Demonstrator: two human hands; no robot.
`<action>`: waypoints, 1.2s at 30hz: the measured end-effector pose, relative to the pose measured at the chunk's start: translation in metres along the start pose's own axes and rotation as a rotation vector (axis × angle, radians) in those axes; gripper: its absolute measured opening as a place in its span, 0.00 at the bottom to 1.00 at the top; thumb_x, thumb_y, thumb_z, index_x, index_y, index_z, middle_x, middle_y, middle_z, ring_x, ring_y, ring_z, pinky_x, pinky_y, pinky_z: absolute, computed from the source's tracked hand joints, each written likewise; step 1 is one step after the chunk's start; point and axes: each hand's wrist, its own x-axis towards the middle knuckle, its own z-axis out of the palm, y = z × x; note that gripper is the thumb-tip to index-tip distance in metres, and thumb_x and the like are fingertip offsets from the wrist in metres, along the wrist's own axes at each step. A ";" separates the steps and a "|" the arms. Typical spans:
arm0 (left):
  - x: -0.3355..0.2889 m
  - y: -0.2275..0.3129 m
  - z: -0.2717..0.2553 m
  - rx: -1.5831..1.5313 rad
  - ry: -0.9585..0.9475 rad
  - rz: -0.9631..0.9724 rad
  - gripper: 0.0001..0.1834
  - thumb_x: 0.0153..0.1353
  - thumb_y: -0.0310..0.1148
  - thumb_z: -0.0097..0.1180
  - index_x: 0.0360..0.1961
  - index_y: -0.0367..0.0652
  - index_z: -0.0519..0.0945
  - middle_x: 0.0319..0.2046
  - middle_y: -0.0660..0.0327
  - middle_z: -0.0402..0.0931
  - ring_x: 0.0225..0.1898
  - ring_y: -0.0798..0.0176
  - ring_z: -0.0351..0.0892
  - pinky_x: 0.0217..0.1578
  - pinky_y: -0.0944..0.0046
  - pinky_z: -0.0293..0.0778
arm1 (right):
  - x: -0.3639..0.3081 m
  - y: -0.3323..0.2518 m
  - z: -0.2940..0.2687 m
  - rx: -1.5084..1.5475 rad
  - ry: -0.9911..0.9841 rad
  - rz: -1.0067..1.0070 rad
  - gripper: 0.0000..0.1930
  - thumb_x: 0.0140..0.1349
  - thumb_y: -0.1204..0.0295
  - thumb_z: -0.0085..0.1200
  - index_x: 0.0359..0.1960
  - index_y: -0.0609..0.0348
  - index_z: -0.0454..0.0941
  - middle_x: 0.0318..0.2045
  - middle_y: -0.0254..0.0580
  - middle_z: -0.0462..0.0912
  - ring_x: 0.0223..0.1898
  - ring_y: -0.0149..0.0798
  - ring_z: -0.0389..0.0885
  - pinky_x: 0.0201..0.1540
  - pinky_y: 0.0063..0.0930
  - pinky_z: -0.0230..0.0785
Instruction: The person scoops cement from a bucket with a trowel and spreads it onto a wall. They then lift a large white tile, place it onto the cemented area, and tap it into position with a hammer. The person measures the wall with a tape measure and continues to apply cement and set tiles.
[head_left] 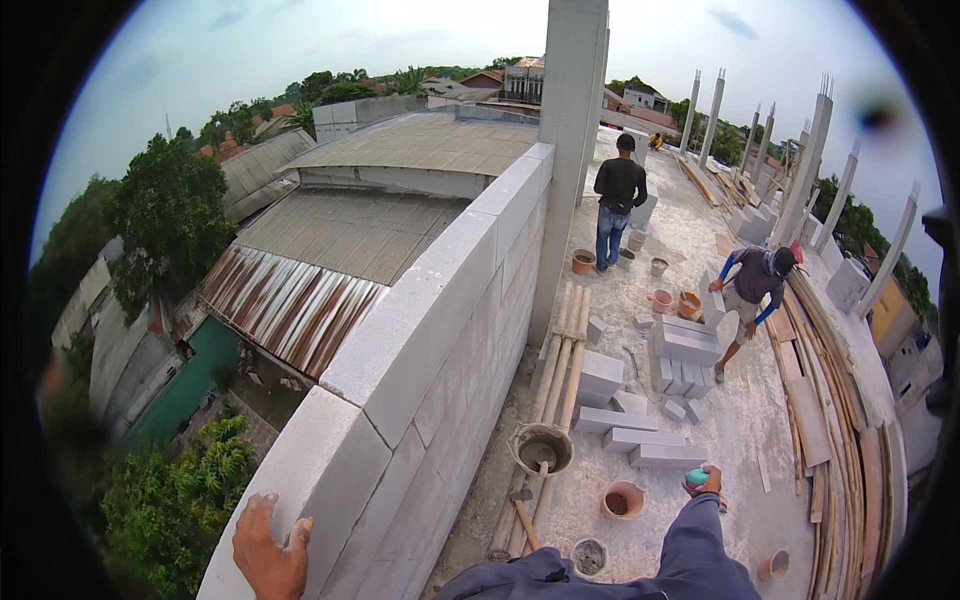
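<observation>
My left hand [272, 552] rests on the top of a white lightweight-block wall [425, 300], its fingers apart and nothing in them. Out to the right, my right hand [711, 482] is closed round a small teal thing [695, 476] whose kind I cannot make out. Below that arm, on the floor, stand a bucket of brown material [607, 507] and a small pail of grey mix [576, 556]. Beside the wall, a larger mortar bucket [516, 452] sits on bamboo poles [564, 385]. A hammer [525, 520] lies near it.
White blocks [688, 345] are stacked and scattered ahead. One person [752, 283] bends beside the stack; another person [620, 190] stands farther off. Long timber planks [825, 420] line the right side. A concrete column [573, 130] rises at the wall's far end. Beyond the wall, roofs [340, 245] lie lower down.
</observation>
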 end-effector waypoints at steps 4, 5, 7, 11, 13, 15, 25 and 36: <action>0.014 0.009 0.014 -0.016 -0.008 -0.022 0.32 0.50 0.36 0.75 0.57 0.40 0.81 0.60 0.47 0.78 0.65 0.43 0.73 0.67 0.48 0.65 | 0.010 -0.017 -0.013 -0.011 0.190 0.027 0.28 0.50 0.66 0.56 0.56 0.54 0.68 0.54 0.54 0.70 0.50 0.63 0.75 0.50 0.73 0.73; 0.017 0.011 0.019 -0.025 0.002 -0.030 0.32 0.49 0.36 0.76 0.57 0.40 0.81 0.60 0.47 0.78 0.65 0.43 0.73 0.67 0.48 0.65 | 0.015 -0.019 -0.017 -0.013 0.164 0.020 0.28 0.50 0.66 0.56 0.56 0.54 0.68 0.53 0.55 0.70 0.50 0.63 0.74 0.50 0.73 0.73; 0.022 0.013 0.028 -0.024 0.040 -0.018 0.32 0.49 0.35 0.76 0.56 0.40 0.81 0.60 0.46 0.77 0.65 0.42 0.73 0.67 0.48 0.65 | 0.024 -0.023 -0.024 -0.028 0.114 0.011 0.28 0.50 0.66 0.56 0.56 0.55 0.67 0.53 0.56 0.70 0.49 0.63 0.74 0.50 0.72 0.73; 0.028 0.018 0.040 0.035 0.072 0.018 0.31 0.48 0.35 0.76 0.55 0.39 0.82 0.61 0.44 0.76 0.65 0.41 0.72 0.66 0.47 0.65 | 0.039 -0.027 -0.033 0.002 0.158 0.012 0.28 0.51 0.66 0.55 0.56 0.56 0.66 0.53 0.58 0.69 0.49 0.65 0.74 0.48 0.72 0.73; 0.031 0.022 0.044 0.030 0.075 0.021 0.31 0.48 0.35 0.76 0.55 0.39 0.82 0.61 0.43 0.76 0.64 0.40 0.72 0.66 0.47 0.65 | 0.043 -0.030 -0.033 0.026 0.134 0.045 0.28 0.51 0.66 0.55 0.56 0.58 0.66 0.53 0.59 0.69 0.49 0.65 0.74 0.48 0.72 0.73; 0.034 0.028 0.045 0.013 0.080 0.026 0.31 0.48 0.35 0.76 0.54 0.39 0.82 0.62 0.43 0.75 0.65 0.39 0.72 0.66 0.46 0.65 | 0.046 -0.033 -0.031 0.005 0.156 0.040 0.28 0.51 0.66 0.55 0.56 0.58 0.66 0.53 0.59 0.69 0.48 0.66 0.74 0.47 0.73 0.73; 0.040 0.057 0.045 0.000 0.052 0.050 0.31 0.49 0.35 0.75 0.56 0.39 0.81 0.64 0.41 0.73 0.67 0.39 0.69 0.67 0.46 0.62 | 0.059 -0.040 -0.009 -0.025 0.134 0.029 0.27 0.53 0.63 0.53 0.55 0.59 0.67 0.52 0.59 0.70 0.47 0.65 0.76 0.47 0.71 0.74; 0.041 0.065 0.044 0.043 0.020 0.033 0.32 0.49 0.37 0.75 0.57 0.41 0.82 0.65 0.41 0.72 0.68 0.38 0.69 0.68 0.43 0.61 | 0.085 -0.041 0.048 -0.080 0.059 -0.009 0.26 0.55 0.60 0.50 0.54 0.60 0.68 0.50 0.59 0.72 0.46 0.64 0.77 0.46 0.69 0.74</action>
